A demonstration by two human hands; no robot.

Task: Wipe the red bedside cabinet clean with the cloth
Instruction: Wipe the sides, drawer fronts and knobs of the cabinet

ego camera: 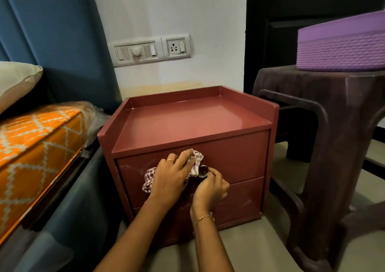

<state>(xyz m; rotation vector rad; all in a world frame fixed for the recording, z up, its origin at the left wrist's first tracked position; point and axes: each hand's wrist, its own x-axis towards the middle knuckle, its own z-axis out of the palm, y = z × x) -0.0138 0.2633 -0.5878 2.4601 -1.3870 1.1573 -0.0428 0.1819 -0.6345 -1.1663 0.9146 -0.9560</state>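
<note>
The red bedside cabinet (187, 125) stands on a pale grey floor (250, 248) against a white wall (166, 11), between the bed on my left and a dark brown plastic stool (333, 125) on my right. Its glossy top is a shallow tray with a raised lip on the back and both sides, and its front has two drawers, one above the other. Pale smudges show on the upper drawer front to the left of my hands, and a few on the lower drawer at right.

My left hand (170, 176) presses a checked purple-and-white cloth (193, 163) flat against the upper drawer, fingers spread and nearly straight over the bunched fabric; a gold ring sits on one finger. My right hand (210, 186), just beside it, has its fingers curled round the round metal knob (203, 171) at the middle of that drawer, pinching it. A thin gold bracelet (205, 218) circles the right wrist.

On the stool rests a purple woven-pattern basket (341, 48), with a dark door (302, 11) behind it. On the wall above the cabinet is a white switch panel (152, 49) with rocker switches, a round dial and a socket; a yellowish stain marks the wall just over the cabinet's back lip. To the left lie an orange mattress (37, 146) with a white lattice print, partly in clear plastic wrap, a cream pillow (16, 80) and a blue padded headboard (52, 32).

I can read no brand, label or writing anywhere.
</note>
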